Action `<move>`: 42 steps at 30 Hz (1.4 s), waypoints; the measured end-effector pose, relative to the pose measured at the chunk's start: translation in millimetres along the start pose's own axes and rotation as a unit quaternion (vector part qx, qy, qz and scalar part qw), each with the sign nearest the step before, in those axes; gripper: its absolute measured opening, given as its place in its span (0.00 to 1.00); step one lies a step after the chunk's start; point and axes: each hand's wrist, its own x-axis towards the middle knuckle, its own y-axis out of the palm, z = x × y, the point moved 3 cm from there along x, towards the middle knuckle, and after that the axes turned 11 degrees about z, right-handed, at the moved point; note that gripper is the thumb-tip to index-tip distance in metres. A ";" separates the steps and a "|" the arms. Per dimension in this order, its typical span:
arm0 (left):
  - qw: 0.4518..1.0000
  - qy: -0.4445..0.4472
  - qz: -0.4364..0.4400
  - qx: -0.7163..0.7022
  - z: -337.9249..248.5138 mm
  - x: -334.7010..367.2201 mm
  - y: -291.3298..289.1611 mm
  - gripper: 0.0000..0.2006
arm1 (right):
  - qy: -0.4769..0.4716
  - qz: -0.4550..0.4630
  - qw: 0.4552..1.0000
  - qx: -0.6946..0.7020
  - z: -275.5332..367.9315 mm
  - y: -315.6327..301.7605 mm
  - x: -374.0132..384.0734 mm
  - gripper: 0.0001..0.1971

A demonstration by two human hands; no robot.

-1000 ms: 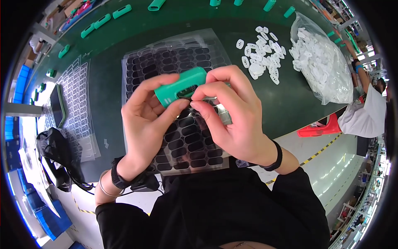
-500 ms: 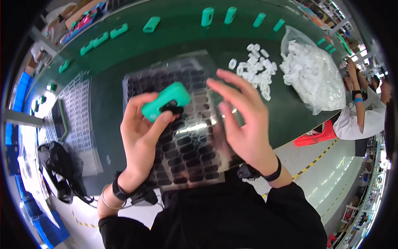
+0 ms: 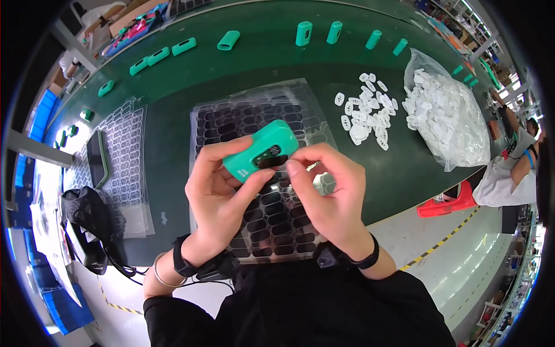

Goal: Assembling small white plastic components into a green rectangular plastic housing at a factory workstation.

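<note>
In my left hand (image 3: 217, 185) is a green oblong plastic casing (image 3: 270, 137), tilted, with the thumb across its near edge and the fingers behind it. A dark oval panel with small light marks sits on the casing's face. Over its lower end lies a glossy black film sticker (image 3: 272, 162), its outer end between the thumb and forefinger of my right hand (image 3: 329, 188). Beneath both hands are stacked clear sheets (image 3: 254, 214) carrying rows of black oval stickers; several ovals are bare outlines.
White oval plastic parts (image 3: 370, 110) lie scattered at right beside a clear bag (image 3: 448, 118) full of them. Several green casings (image 3: 304, 33) line the table's far side. More clear sheets (image 3: 124, 156) and a black mesh pouch (image 3: 87, 214) lie left. A person (image 3: 514, 168) works far right.
My right hand has come in from the right, its spread fingers now pinched at the film on the casing. My left hand has shifted right with the casing, whose face now shows more.
</note>
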 end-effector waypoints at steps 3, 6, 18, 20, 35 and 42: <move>0.999 -0.027 0.014 0.011 2.6 -1.2 0.6 0.19 | 0.018 -0.002 1.000 0.005 1.5 4.9 1.0 0.03; 0.999 -0.035 -0.021 -0.023 5.9 -3.8 -0.7 0.19 | 0.033 -0.009 0.999 -0.007 -2.2 3.8 -3.0 0.04; 0.999 -0.040 -0.027 0.018 2.6 -3.4 0.3 0.19 | 0.046 0.000 0.997 0.064 -3.4 0.9 -7.9 0.05; 0.998 -0.055 -0.022 0.018 0.9 0.2 -2.1 0.19 | 0.024 0.024 0.999 0.031 -1.2 -10.9 -5.1 0.05; 0.996 -0.064 0.035 0.052 0.9 -7.5 1.5 0.17 | 0.014 0.090 0.985 -0.148 5.7 -11.0 6.5 0.05; 0.995 -0.090 0.021 -0.036 1.7 -8.4 2.7 0.13 | 0.066 0.114 0.987 -0.092 -8.0 -13.7 5.2 0.11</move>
